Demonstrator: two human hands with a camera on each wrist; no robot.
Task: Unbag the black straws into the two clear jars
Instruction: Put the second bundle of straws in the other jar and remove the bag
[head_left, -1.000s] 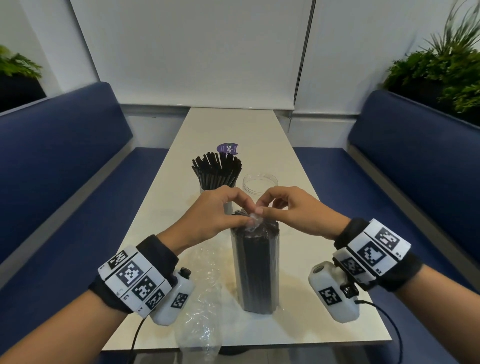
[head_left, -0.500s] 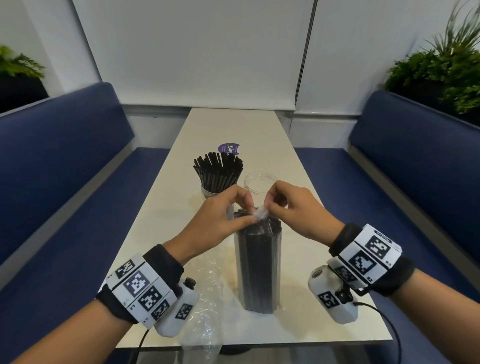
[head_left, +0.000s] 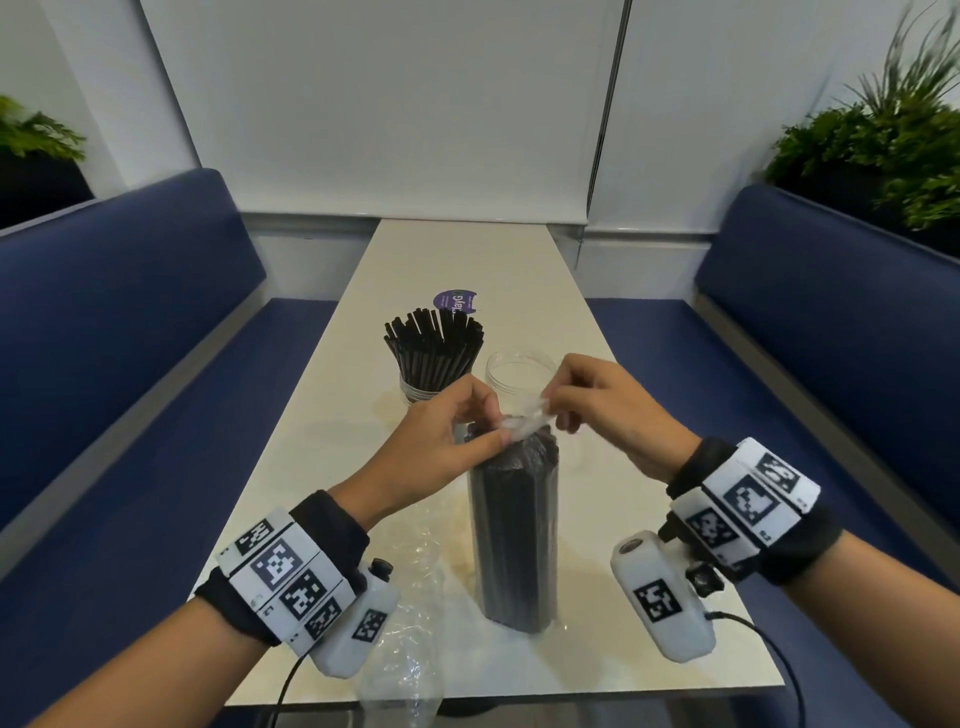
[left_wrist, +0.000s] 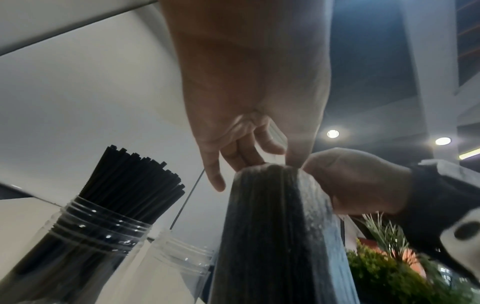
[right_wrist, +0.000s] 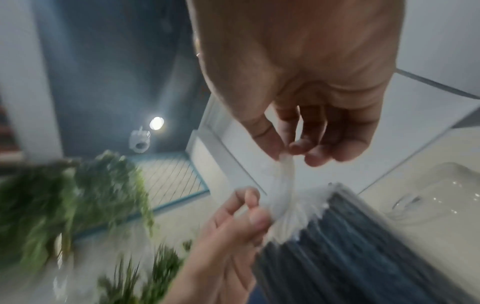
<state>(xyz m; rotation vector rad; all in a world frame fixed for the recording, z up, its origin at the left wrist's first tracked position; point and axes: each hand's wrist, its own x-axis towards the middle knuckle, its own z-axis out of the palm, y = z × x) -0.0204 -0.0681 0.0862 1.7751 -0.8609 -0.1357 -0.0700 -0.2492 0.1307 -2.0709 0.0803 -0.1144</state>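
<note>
A clear bag of black straws (head_left: 514, 535) (left_wrist: 272, 236) stands upright on the cream table (head_left: 332, 447). My left hand (head_left: 441, 447) (right_wrist: 233, 222) pinches the twisted plastic at the bag's top. My right hand (head_left: 597, 405) (right_wrist: 298, 144) pinches the same twisted neck (head_left: 527, 415) (right_wrist: 284, 185) and pulls it up and to the right. Behind the bag stand two clear jars: the left jar (head_left: 431, 364) (left_wrist: 85, 236) holds loose black straws, the right jar (head_left: 519, 371) (left_wrist: 182, 255) holds nothing.
An empty crumpled clear bag (head_left: 410, 639) lies at the table's near edge, left of the standing bag. A purple round sticker (head_left: 456, 301) lies behind the jars. Blue benches (head_left: 119, 364) flank the table; plants (head_left: 883, 145) stand behind the right bench.
My right hand has moved up and to the right, drawing the twisted plastic neck out longer. My left hand stays pinched at the bag's top.
</note>
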